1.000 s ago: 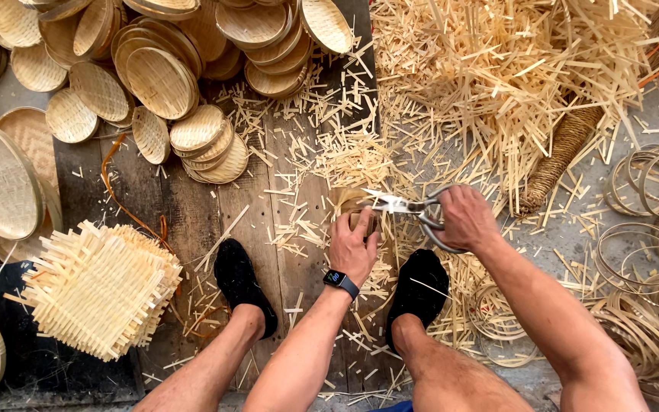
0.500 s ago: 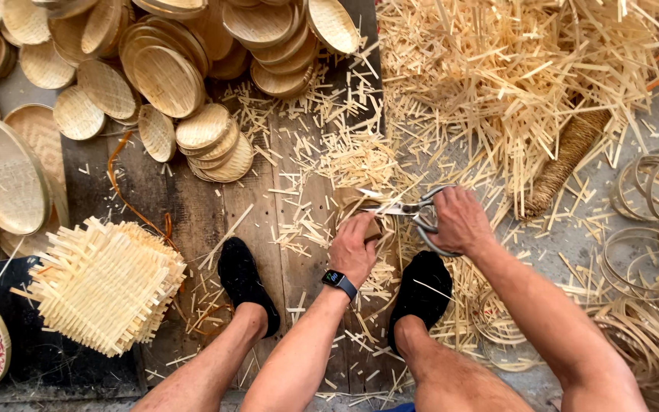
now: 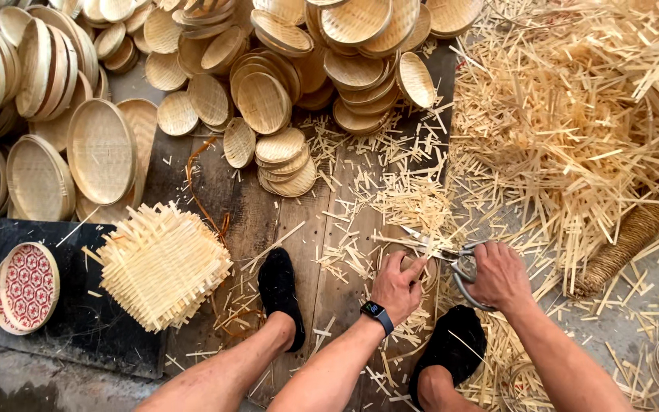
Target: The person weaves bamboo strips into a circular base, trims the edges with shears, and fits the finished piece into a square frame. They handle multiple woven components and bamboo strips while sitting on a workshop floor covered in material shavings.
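Hands (image 3: 451, 282) on shears (image 3: 451, 263), perhaps woven tray (image 3: 407, 263).

stacked woven trays (image 3: 101, 149), unfinished woven mats (image 3: 163, 265), bamboo offcuts (image 3: 573, 130)

Beside the dark wooden board (image 3: 268, 206), the woven trays (image 3: 101, 151) and offcuts (image 3: 573, 114) were pale straw yellow, the round lid (image 3: 29, 286) had a red-and-white flower pattern, and the shoes (image 3: 280, 294) were black.

The left hand (image 3: 394, 286) hides most of the small woven piece (image 3: 408, 263); the scissors' (image 3: 451, 263) blades blur among cuttings.
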